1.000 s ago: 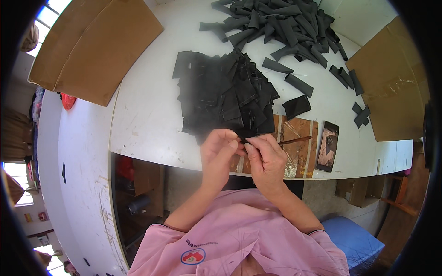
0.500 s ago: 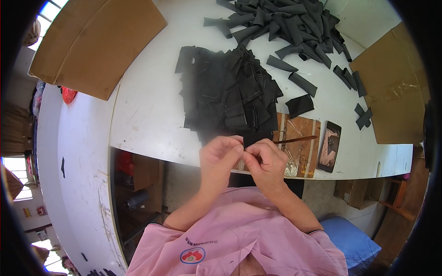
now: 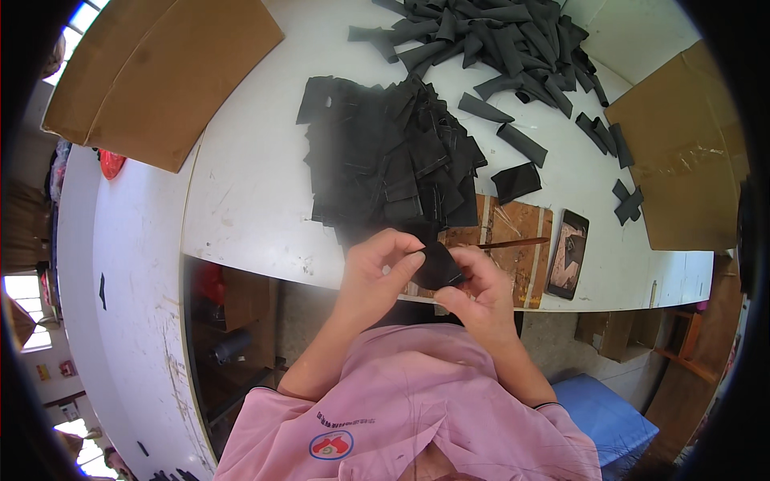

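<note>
Black fabric piece (image 3: 438,267) between hands, over near edge of table (image 3: 249,224) — left hand (image 3: 383,264) pinching left corner; right hand (image 3: 483,287) half-curled at right edge, grip unclear. Best held flat, edges lightly tensioned.

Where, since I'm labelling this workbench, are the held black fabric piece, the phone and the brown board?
Black fabric piece (image 3: 439,266): head view, middle of its visible face.
Phone (image 3: 568,255): head view, middle of its screen.
Brown board (image 3: 521,263): head view, its uncovered right part.
</note>
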`<act>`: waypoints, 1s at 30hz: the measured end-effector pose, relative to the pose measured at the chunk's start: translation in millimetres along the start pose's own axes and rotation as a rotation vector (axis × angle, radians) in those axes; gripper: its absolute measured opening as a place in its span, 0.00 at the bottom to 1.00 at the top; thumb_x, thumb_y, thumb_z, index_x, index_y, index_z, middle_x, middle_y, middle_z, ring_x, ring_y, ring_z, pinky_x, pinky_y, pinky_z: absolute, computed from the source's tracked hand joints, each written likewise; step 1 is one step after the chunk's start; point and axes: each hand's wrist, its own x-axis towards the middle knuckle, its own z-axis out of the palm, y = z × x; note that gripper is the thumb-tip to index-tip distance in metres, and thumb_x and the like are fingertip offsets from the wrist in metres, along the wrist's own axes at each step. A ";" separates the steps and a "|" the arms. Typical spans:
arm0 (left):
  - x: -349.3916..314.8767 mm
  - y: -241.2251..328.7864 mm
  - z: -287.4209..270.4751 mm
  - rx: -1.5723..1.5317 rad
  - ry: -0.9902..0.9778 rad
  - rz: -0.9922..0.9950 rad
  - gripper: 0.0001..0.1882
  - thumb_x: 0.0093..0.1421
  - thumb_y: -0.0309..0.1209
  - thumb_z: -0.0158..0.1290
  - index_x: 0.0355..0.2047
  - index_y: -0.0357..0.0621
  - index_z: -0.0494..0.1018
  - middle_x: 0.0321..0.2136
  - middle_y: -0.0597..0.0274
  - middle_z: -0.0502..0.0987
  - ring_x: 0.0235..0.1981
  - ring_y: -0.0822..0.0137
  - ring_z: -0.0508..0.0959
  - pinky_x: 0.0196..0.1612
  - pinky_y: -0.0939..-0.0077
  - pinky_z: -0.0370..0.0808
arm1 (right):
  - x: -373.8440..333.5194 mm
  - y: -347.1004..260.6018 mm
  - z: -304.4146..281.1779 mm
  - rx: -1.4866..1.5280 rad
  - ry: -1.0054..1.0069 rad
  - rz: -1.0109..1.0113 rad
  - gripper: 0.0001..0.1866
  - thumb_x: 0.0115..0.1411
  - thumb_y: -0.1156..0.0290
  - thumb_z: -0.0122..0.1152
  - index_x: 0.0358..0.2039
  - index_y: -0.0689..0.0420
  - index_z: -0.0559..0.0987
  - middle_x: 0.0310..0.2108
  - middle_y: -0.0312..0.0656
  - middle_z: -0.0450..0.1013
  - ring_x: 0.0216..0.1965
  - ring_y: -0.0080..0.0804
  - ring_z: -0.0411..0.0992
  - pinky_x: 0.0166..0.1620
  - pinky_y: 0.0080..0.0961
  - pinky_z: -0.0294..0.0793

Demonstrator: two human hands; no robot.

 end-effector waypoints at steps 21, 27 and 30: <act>-28.1 5.6 35.0 -0.071 0.273 0.020 0.11 0.51 0.21 0.52 0.34 0.35 0.63 0.27 0.62 0.68 0.27 0.74 0.72 0.31 0.82 0.71 | 6.6 17.3 -2.3 -0.878 0.038 -0.735 0.13 0.31 0.80 0.66 0.19 0.61 0.70 0.18 0.40 0.64 0.18 0.35 0.65 0.20 0.26 0.64; -22.2 5.9 27.5 -0.256 0.225 -0.060 0.07 0.52 0.21 0.48 0.32 0.31 0.67 0.23 0.58 0.72 0.24 0.71 0.75 0.30 0.78 0.74 | 8.3 25.8 -7.1 -0.992 0.028 -0.904 0.14 0.30 0.80 0.65 0.20 0.61 0.71 0.19 0.41 0.64 0.18 0.35 0.63 0.19 0.27 0.61; -19.7 3.0 25.2 -0.285 0.214 -0.093 0.06 0.52 0.21 0.47 0.31 0.31 0.68 0.24 0.58 0.73 0.23 0.71 0.75 0.30 0.77 0.75 | 10.3 26.9 -9.0 -1.071 0.020 -0.995 0.11 0.28 0.80 0.55 0.19 0.62 0.71 0.18 0.41 0.61 0.18 0.34 0.63 0.20 0.27 0.62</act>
